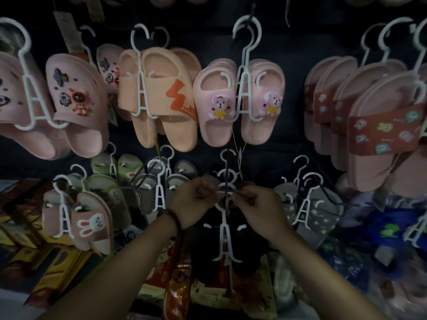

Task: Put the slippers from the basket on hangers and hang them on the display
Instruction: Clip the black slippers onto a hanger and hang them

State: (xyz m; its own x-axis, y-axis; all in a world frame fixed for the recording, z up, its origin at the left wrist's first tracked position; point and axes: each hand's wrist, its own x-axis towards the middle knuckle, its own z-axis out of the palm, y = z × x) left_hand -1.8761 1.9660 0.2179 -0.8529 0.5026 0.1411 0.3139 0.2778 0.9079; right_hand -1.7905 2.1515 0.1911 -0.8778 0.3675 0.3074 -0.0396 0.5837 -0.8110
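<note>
A pair of black slippers (245, 241) hangs on a white hanger (225, 236) in the lower middle of the dark display wall. My left hand (196, 199) and my right hand (256, 209) are both at the hanger's top, by a dark peg (227, 174). Both hands have curled fingers that pinch the hanger's hook area from either side. The hook itself is partly hidden by my fingers. No basket is in view.
Pink, peach and red-strapped slippers on white hangers fill the upper row (240, 100). Green, grey and a pink rabbit pair (90, 222) hang in the lower row. Packaged goods (175, 285) lie below, and blue items (390, 229) at lower right.
</note>
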